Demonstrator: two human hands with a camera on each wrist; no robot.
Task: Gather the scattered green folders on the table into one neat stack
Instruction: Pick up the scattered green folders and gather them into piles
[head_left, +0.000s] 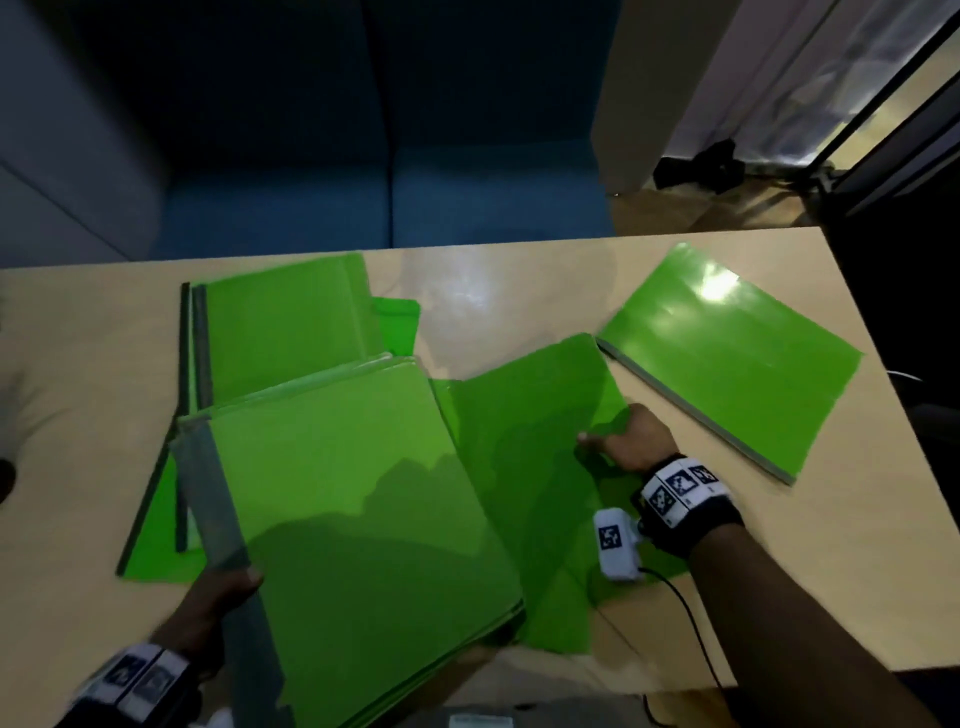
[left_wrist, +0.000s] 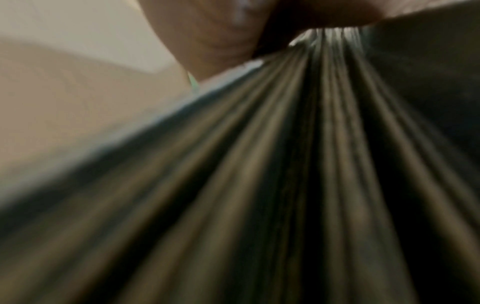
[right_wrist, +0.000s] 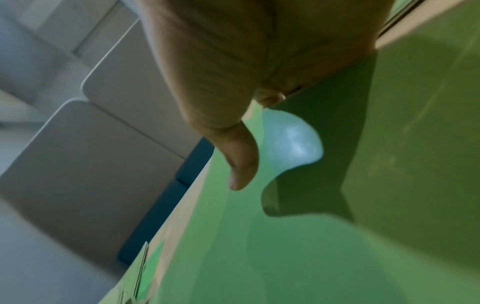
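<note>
My left hand (head_left: 223, 597) grips the grey spine edge of a thick stack of green folders (head_left: 363, 519), tilted up near the table's front; the left wrist view shows the stack's layered edges (left_wrist: 298, 164) under my thumb. My right hand (head_left: 628, 441) pinches the right edge of a loose green folder (head_left: 530, 467) lying just right of the stack, thumb on top. In the right wrist view that folder (right_wrist: 285, 246) fills the lower frame. Another green folder (head_left: 727, 353) lies alone at the far right. More green folders (head_left: 285, 322) lie at the back left, partly under the stack.
The light wooden table (head_left: 519, 291) ends at a far edge with a blue sofa (head_left: 389, 208) behind it. A black cable (head_left: 691, 618) trails from my right wrist camera off the front edge. The table's right edge runs close to the lone folder.
</note>
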